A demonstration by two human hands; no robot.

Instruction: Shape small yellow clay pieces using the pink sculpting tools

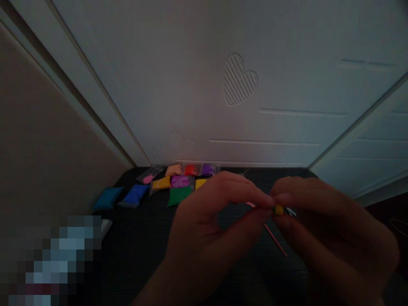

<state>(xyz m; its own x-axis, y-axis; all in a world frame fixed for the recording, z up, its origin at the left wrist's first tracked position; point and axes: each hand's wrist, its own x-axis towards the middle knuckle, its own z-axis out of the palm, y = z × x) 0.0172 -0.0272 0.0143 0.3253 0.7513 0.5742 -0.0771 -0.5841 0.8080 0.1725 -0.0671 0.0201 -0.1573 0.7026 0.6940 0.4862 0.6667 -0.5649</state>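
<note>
My left hand [219, 221] is raised above the dark table, thumb and forefinger pinched together. Facing it, my right hand [331, 229] also pinches, its fingertips touching those of the left. Between them is a small yellow piece of modelling clay [279, 209] with a bit of green at its left side. The fingers cover part of it. Below the hands, a thin pink stick [276, 240] lies slanting on the table, its upper part hidden behind my left hand. Something pale and shiny [290, 211] shows just behind the right fingers, too covered to name.
Several clear packets of coloured clay lie at the table's back, among them a green packet [179, 196], a red packet [191, 170] and a blue packet [134, 195]. Behind rises a white panel [197, 93] with embossed hearts. A blurred-out patch [54, 259] covers the lower left.
</note>
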